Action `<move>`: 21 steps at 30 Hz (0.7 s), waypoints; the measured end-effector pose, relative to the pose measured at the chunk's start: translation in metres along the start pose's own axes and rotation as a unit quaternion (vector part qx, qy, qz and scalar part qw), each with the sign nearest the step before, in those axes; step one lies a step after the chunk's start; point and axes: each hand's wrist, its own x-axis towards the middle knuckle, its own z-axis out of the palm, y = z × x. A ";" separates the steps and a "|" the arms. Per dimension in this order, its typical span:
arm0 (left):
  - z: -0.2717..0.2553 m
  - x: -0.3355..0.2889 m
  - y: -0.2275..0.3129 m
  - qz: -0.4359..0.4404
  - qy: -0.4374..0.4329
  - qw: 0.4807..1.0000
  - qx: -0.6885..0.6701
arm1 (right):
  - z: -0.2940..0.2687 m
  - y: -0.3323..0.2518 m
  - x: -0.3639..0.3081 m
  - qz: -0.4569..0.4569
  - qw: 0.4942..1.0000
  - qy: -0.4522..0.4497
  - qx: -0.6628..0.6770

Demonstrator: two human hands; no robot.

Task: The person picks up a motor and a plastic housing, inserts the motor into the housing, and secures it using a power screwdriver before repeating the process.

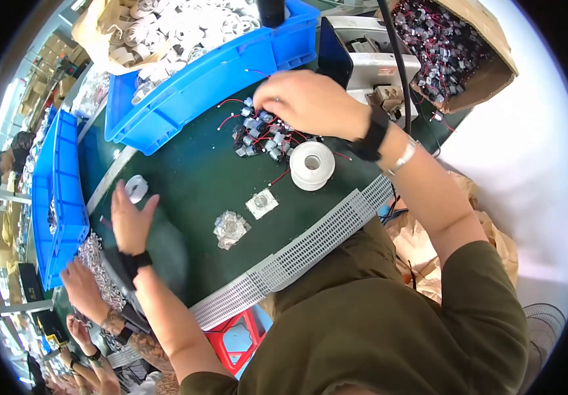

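My left hand (132, 217) is open, thumb and fingers apart, over the left part of the green work surface (185, 171). Just beyond its fingertips is a white round plastic part (136, 189), apparently not gripped. My right hand (313, 102) reaches over a pile of small silver-and-black motors (257, 137) with red wires. Its fingers are curled together at the pile's far edge; what they hold, if anything, is hidden. A white spool (311, 166) stands beside the pile. Nearer me lie a small white square piece (261, 203) and a crumpled silvery piece (231, 230).
A blue bin (185, 108) full of white plastic parts stands at the back; another blue bin (60, 197) is at left. A carton (488, 59) of wired motors and a grey machine (382, 56) are at back right. A co-worker's hand (85, 289) is at lower left.
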 end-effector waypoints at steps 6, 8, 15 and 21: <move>-0.040 0.043 0.068 0.032 0.107 0.923 -0.369 | 0.051 0.019 0.027 -0.090 0.947 -0.220 -0.215; -0.040 0.068 0.085 0.089 0.121 0.927 -0.344 | 0.060 0.027 0.030 -0.129 0.944 -0.190 -0.238; -0.020 0.173 0.073 0.085 0.022 0.970 -0.225 | 0.031 0.026 0.038 -0.065 0.969 -0.138 -0.195; 0.022 0.264 0.075 0.248 -0.101 0.960 -0.074 | -0.001 0.018 0.029 -0.010 1.000 0.006 0.002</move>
